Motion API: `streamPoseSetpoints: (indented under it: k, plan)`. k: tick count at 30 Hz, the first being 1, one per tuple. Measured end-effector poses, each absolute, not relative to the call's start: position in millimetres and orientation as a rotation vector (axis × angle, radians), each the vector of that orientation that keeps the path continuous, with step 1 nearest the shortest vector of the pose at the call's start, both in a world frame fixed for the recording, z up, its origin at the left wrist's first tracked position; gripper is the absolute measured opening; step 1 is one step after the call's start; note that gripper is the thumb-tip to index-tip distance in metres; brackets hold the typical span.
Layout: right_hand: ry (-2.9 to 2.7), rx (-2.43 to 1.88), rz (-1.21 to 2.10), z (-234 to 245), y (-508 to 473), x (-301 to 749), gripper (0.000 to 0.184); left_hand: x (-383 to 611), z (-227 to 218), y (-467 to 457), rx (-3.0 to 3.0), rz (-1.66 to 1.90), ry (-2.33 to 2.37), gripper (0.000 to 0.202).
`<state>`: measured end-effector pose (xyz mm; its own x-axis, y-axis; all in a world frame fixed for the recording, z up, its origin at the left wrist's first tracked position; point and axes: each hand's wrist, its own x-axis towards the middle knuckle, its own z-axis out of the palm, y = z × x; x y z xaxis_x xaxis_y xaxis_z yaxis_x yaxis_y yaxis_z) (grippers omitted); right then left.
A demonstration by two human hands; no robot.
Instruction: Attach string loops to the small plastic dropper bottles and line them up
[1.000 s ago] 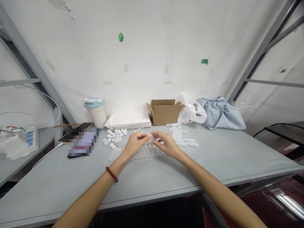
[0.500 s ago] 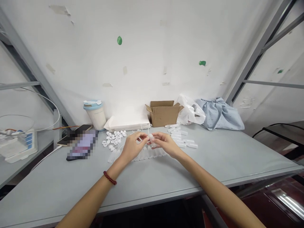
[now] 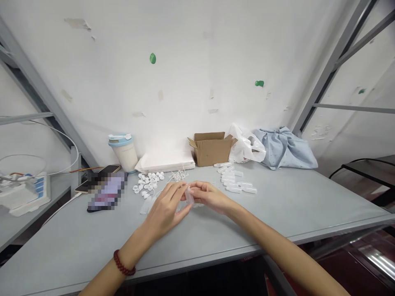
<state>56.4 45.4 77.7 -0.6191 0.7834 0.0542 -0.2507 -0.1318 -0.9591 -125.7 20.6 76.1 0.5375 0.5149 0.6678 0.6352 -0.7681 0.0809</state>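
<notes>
A small translucent plastic tube (image 3: 189, 196) stands tilted between my two hands above the grey table. My right hand (image 3: 211, 197) pinches its upper part with closed fingers. Around its other side curves my left hand (image 3: 168, 207), fingers near the top and thumb at the lower end. Below and behind the hands lie more translucent tubes (image 3: 146, 205), mostly covered. White plastic caps (image 3: 150, 181) are heaped beyond my left hand, beside a bunch of thin white strings (image 3: 178, 176). Several clear tubes (image 3: 233, 190) lie loosely to the right.
At the back stand a blue-lidded cup (image 3: 124, 154), a stack of white sheets (image 3: 166, 161), an open cardboard box (image 3: 212, 152), a white plastic bag (image 3: 247, 146) and a blue cloth bundle (image 3: 286, 150). Two phones, one blurred (image 3: 108, 191), lie left. The table's front edge (image 3: 216, 259) runs below my forearms.
Both hands have come lower and nearer with the tube. My left hand has turned palm-down, its thumb now stretched toward the tube's lower end. The strings behind show more.
</notes>
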Motion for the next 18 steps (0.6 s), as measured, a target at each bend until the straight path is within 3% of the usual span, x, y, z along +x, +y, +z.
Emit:
streamPoseSetpoints:
  k: [7,18]
  plan:
    - [-1.643,-0.583,1.921,76.4,35.6,52.5,0.033,-191.8,78.4,-21.0,-2.756,-0.862,-1.302,0.042]
    - [-1.685,-0.7,1.698,88.1,36.5,50.1,0.025,-254.4,71.1,-28.1,-2.928,-0.577,-1.66,0.046]
